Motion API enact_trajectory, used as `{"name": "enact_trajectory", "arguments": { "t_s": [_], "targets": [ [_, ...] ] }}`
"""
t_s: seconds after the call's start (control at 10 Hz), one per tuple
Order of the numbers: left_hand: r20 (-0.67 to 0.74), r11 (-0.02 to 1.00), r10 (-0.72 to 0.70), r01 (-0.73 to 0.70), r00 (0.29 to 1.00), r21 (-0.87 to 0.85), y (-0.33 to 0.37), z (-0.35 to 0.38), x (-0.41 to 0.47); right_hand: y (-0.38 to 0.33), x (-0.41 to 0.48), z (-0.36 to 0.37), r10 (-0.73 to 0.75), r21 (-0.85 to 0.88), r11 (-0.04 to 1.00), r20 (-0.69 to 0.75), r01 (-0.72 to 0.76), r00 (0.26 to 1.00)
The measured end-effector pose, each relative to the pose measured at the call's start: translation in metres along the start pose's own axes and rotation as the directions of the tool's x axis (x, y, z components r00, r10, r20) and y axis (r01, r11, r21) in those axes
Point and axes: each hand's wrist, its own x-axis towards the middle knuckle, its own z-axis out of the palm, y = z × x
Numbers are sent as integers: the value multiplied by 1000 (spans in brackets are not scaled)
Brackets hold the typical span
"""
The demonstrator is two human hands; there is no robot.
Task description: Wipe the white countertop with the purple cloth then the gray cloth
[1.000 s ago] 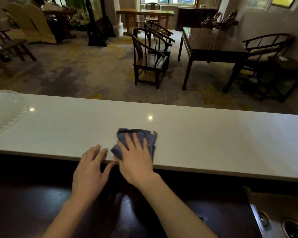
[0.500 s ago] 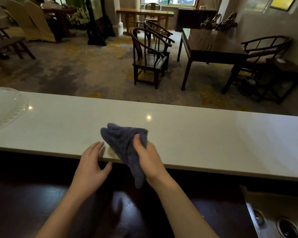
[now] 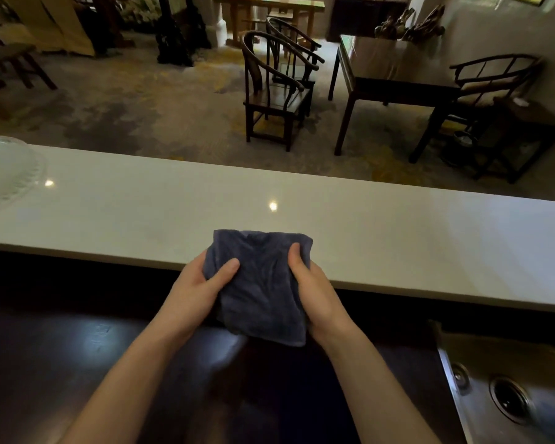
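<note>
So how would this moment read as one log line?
hands: both hold cloth | cloth: lifted off countertop | gray cloth: unseen

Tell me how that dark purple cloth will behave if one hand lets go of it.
The purple cloth is probably floppy: it creases between the left hand and right hand, and its lower edge sags below the white countertop. It seems light, since a loose grip at each side holds it up. Released on one side, it would likely droop rather than keep its shape.
</note>
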Motion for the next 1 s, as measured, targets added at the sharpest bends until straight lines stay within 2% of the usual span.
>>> {"name": "enact_trajectory", "arguments": {
  "t_s": [0.1,0.2,0.3,0.4,0.5,0.6,0.8,1.0],
  "targets": [
    [-84,985,80,-66,993,157,-13,4,-13,18,-10,-14,-79,-232,970,-40,68,996],
    [-117,986,60,-40,991,163,-42,4,-28,55,-19,-30,-65,-275,960,-16,58,998],
    [-139,980,4,23,990,197,-80,-1,-47,97,-30,-39,-11,-304,953,-30,2,999],
    [-180,940,-81,135,980,313,-121,-7,-65,137,-39,-41,53,-430,899,-80,-83,995],
    [-211,887,-164,238,964,397,-164,-11,-80,171,-46,-38,137,-533,826,-123,-182,983],
    [-255,783,-215,322,943,532,-190,-13,-96,196,-50,-34,193,-648,717,-170,-257,966],
    [-304,676,-213,364,929,640,-209,-5,-111,220,-50,-31,197,-754,580,-236,-307,952],
    [-254,524,-210,328,944,786,-203,-6,-106,219,-46,-28,109,-837,473,-253,-274,961]
  ]
}}
